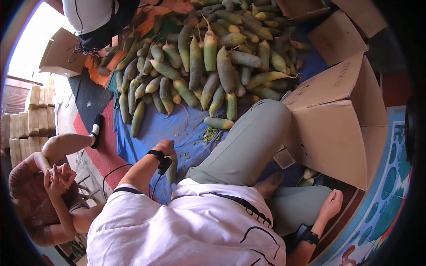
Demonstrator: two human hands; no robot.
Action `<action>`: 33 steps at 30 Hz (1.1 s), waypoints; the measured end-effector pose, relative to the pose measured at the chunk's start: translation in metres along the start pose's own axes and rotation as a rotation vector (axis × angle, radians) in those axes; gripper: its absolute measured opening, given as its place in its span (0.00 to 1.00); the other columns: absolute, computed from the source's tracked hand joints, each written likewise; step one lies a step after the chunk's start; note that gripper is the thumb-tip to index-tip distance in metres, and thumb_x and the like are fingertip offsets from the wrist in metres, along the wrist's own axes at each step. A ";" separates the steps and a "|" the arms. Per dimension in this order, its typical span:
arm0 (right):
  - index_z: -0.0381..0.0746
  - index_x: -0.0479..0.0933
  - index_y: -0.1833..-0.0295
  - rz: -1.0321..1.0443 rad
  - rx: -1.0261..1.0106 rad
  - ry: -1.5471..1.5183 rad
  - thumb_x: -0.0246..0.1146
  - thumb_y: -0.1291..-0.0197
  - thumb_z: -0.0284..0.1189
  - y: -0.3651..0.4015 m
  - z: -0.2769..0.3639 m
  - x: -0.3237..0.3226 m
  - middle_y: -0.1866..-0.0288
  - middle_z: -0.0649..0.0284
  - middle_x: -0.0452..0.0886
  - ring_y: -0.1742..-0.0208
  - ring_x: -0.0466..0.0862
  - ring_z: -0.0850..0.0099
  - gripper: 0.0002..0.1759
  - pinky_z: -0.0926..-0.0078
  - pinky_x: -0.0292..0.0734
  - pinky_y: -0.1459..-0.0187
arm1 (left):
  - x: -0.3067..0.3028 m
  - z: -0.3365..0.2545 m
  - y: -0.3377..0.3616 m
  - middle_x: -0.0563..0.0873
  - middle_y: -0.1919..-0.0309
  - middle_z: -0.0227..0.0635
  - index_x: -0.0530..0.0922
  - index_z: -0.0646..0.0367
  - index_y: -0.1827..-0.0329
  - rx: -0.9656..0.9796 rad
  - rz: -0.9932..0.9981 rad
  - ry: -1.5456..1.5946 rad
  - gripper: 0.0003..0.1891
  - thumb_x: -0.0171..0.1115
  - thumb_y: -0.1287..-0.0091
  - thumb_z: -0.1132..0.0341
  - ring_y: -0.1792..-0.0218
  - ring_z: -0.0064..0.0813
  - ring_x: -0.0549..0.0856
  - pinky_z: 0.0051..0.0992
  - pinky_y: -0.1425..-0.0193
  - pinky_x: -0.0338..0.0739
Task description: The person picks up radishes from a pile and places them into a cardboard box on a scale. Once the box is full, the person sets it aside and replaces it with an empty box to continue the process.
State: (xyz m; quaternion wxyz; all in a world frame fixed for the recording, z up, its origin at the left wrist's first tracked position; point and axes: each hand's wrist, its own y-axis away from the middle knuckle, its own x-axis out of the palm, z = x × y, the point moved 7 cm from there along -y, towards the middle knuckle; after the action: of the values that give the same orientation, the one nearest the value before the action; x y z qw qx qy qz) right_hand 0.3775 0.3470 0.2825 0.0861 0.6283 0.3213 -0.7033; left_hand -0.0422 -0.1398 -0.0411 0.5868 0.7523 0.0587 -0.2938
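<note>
My left hand (165,146) is closed above the blue tarp, its fingers mostly turned from view. Just below it, beside the wrist strap, a single green radish (171,169) stretches along the tarp; whether the hand touches it cannot be seen. By my bent knee, my right hand (333,202) has its fingers curled together, and what may be inside them is hidden. Ahead of me lies a big heap of green radishes (194,64), some with roots attached. One loose radish (219,123) rests at the heap's near edge, next to some green leaf scraps (210,134).
An open cardboard box (326,128) stands to my right, with more cardboard (338,37) behind it. Another person (49,195) sits at left with hands together. A second person (95,17) is at the heap's far left. The blue tarp (146,144) covers the floor.
</note>
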 end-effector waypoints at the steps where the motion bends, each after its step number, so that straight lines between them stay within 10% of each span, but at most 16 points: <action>1: 0.33 0.73 0.63 -0.007 0.003 -0.011 0.55 0.37 0.28 0.000 -0.001 0.000 0.65 0.52 0.75 0.62 0.77 0.53 0.08 0.62 0.72 0.61 | -0.011 -0.006 -0.003 0.84 0.58 0.48 0.80 0.58 0.54 0.053 -0.053 -0.020 0.25 0.70 0.54 0.54 0.56 0.49 0.83 0.38 0.53 0.79; 12: 0.35 0.72 0.65 -0.084 0.100 -0.071 0.57 0.39 0.26 0.012 -0.007 -0.012 0.68 0.55 0.75 0.66 0.76 0.55 0.05 0.62 0.72 0.64 | -0.133 -0.059 0.019 0.82 0.66 0.50 0.68 0.61 0.56 0.235 -0.590 0.135 0.27 0.72 0.53 0.59 0.60 0.54 0.81 0.44 0.59 0.75; 21: 0.34 0.72 0.66 -0.120 0.137 -0.062 0.58 0.41 0.25 0.024 -0.019 -0.015 0.67 0.53 0.75 0.63 0.76 0.53 0.04 0.60 0.72 0.62 | -0.115 -0.074 0.013 0.83 0.59 0.50 0.70 0.66 0.48 0.121 -0.302 -0.162 0.36 0.72 0.54 0.50 0.54 0.47 0.83 0.38 0.52 0.78; 33: 0.35 0.71 0.66 -0.161 0.135 -0.103 0.57 0.41 0.24 0.026 -0.017 -0.023 0.67 0.53 0.74 0.63 0.75 0.52 0.04 0.59 0.70 0.62 | -0.130 -0.071 0.049 0.85 0.77 0.41 0.80 0.68 0.63 0.045 -0.232 0.259 0.22 0.63 0.43 0.52 0.78 0.30 0.86 0.27 0.69 0.81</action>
State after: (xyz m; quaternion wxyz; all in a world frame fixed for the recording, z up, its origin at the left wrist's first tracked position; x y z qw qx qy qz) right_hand 0.4097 0.3291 0.2951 0.0030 0.5677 0.3177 -0.7594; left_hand -0.1015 -0.0564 0.0771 0.5193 0.7851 0.2138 -0.2613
